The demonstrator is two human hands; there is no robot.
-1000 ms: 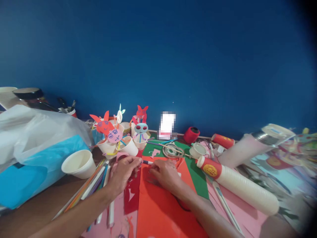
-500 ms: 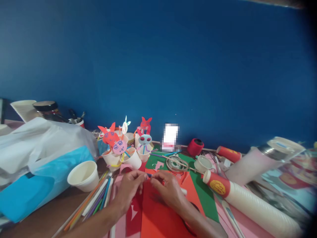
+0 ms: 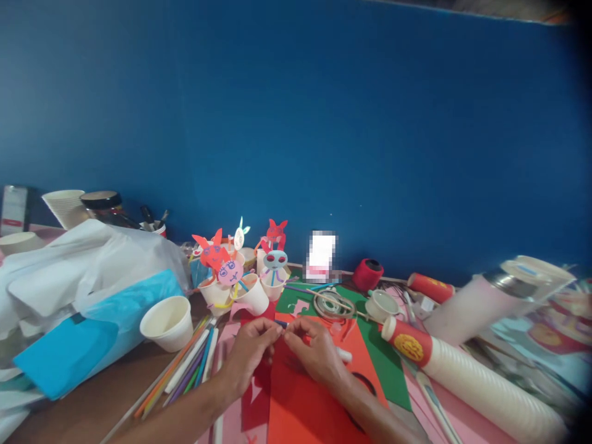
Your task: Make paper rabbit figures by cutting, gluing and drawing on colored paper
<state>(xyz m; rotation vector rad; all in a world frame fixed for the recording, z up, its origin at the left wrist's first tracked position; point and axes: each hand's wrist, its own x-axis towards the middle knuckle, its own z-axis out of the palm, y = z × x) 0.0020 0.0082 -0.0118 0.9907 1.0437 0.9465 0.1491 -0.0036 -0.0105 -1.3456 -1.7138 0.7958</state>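
My left hand [image 3: 250, 354] and my right hand [image 3: 319, 354] meet over the red-orange paper sheet [image 3: 305, 413], thumbs and forefingers pinched nearly tip to tip. Whatever is between the fingertips is too small to make out. Just beyond them a dark blue stick-like piece [image 3: 281, 324] shows in part. Under my left hand lies a dark red sheet [image 3: 256, 419] with cut-out scraps. Beside my right hand are a small white cylinder [image 3: 344, 355] and a black curved loop [image 3: 365, 381], partly covered by my forearm.
White paper cups [image 3: 252, 296] behind my hands hold paper animal faces [image 3: 230, 272]. Coloured sticks [image 3: 197, 364] and a single cup [image 3: 167, 327] are at left, near a blue packet [image 3: 60, 364]. A long cup stack [image 3: 481, 376] and thread spool [image 3: 367, 274] are at right.
The whole scene has shifted slightly to the right in view as the head turned left. My hands keep the same fingertip pinch, with little movement.
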